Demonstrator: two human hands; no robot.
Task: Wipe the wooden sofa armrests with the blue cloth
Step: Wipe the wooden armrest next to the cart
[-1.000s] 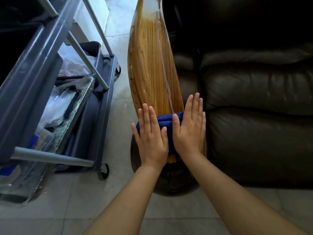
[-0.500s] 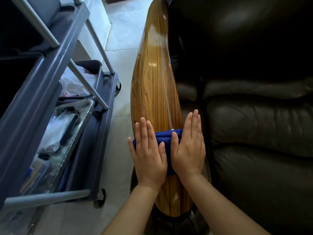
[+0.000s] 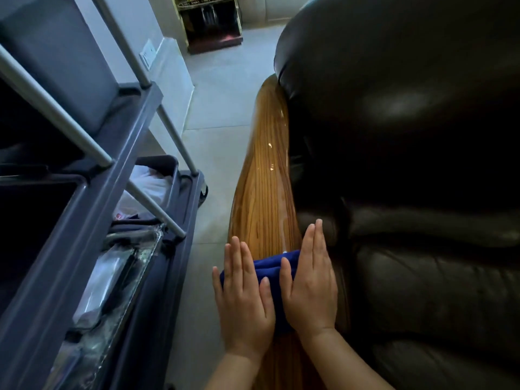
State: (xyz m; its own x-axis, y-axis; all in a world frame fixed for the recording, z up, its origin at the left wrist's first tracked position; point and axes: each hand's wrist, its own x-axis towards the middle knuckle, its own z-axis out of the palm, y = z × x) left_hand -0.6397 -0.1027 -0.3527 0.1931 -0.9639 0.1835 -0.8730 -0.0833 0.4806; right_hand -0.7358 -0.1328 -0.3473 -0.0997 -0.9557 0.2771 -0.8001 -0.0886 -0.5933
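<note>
A glossy wooden armrest (image 3: 264, 192) runs away from me along the left side of the dark leather sofa (image 3: 416, 192). A folded blue cloth (image 3: 268, 264) lies across the armrest. My left hand (image 3: 243, 299) presses flat on the cloth's left half, fingers straight and together. Beside it, my right hand (image 3: 311, 282) presses flat on the right half, its fingertips reaching past the cloth onto the wood beside the leather. Most of the cloth is hidden under both palms.
A grey cleaning cart (image 3: 92, 220) with metal posts and plastic-wrapped items stands close on the left. A strip of pale tiled floor (image 3: 213, 142) separates it from the armrest. A dark cabinet (image 3: 211, 21) stands at the far end.
Both hands have slid the cloth forward along the armrest, away from its near end. The view has tilted up, showing more of the armrest's far end and the room.
</note>
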